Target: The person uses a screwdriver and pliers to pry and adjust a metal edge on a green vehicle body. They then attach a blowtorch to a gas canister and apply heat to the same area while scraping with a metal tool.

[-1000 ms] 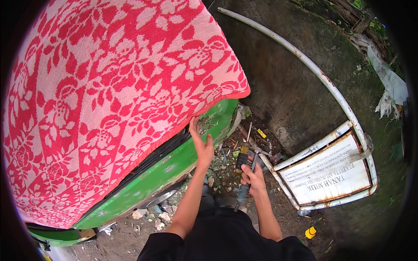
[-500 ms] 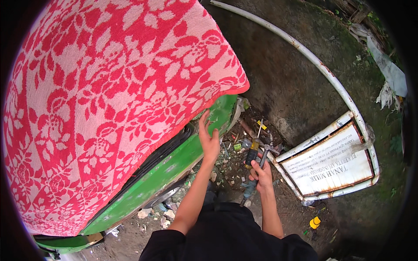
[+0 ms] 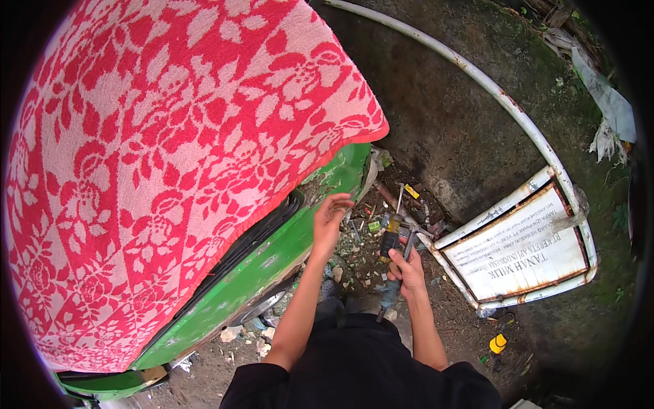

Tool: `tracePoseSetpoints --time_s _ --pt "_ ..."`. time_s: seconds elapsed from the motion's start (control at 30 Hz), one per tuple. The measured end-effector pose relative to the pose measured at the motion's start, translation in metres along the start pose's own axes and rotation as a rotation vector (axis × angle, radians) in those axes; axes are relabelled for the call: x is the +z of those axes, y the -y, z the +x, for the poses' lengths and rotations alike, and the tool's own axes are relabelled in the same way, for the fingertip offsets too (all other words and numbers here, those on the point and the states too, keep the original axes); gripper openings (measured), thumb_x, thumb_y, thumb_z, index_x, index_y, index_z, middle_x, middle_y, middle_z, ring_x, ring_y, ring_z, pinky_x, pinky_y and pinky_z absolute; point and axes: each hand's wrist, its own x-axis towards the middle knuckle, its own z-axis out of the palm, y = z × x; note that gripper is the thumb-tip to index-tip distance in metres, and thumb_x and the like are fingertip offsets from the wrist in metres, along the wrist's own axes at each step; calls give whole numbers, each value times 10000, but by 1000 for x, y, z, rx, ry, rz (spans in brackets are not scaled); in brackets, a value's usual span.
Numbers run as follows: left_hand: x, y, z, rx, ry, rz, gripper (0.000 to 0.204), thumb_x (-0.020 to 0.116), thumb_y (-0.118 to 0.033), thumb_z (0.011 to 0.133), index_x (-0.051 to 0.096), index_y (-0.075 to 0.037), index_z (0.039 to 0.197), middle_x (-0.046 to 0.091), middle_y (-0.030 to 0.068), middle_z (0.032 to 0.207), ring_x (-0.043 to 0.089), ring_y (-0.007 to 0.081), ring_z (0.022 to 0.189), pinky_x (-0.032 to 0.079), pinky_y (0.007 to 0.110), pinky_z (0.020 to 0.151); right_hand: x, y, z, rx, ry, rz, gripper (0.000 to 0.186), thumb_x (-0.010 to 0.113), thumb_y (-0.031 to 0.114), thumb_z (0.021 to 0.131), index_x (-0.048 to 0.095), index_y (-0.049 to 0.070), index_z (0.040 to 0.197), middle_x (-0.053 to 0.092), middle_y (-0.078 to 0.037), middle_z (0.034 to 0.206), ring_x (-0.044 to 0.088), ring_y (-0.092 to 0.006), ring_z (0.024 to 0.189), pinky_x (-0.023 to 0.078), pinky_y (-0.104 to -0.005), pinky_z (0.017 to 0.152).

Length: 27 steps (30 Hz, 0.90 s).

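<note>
My left hand [image 3: 328, 221] is raised beside the green vehicle body [image 3: 336, 170], fingers loosely bent and apart, holding nothing. To its right my right hand [image 3: 403, 271] grips a screwdriver [image 3: 390, 235] with a yellow-and-black handle, bundled with a dark metal tool [image 3: 409, 244]; the lower part of that bundle looks bluish and is hard to make out. A red-and-pink floral towel [image 3: 191, 136] drapes over the vehicle, down to a dark seam along its side.
A rusty white sign [image 3: 518, 252] joined to a bent pipe frame [image 3: 470, 68] leans at the right against a mossy dark surface [image 3: 572, 129]. Rubble [image 3: 266, 337] lies on the dirt underfoot, along with a small yellow object [image 3: 498, 344]. A torn white sheet [image 3: 606, 102] is at upper right.
My left hand has left the panel's edge under the towel and moved right, toward the tools, fingers bending. My right hand still holds the tools, shifted slightly right.
</note>
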Motion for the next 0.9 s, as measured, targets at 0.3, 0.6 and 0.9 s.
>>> tracePoseSetpoints --time_s 0.3,0.6,0.9 --pt "30 -1 -40 -269 65 10 395 566 -327 1075 591 -39 1344 635 46 1157 584 134 1071 448 308 968 53 6 -4 47 82 -157 605 783 81 902 464 27 1413 548 16 788 390 -37 495 343 -246 455" --pt "14 -7 -55 -114 -39 -53 326 596 -214 1062 559 -68 1351 603 38 1005 608 120 900 507 293 822 68 -4 -2 96 158 -205 347 694 165 974 507 65 1249 664 -83 942 427 -47 518 364 -248 441" --pt "-34 -28 -77 -163 -137 -113 313 558 -175 1071 520 -25 1343 564 40 901 524 93 505 391 267 403 74 34 25 -7 220 -4 175 501 240 1092 495 129 1228 652 -121 866 451 -80 545 420 -258 474"
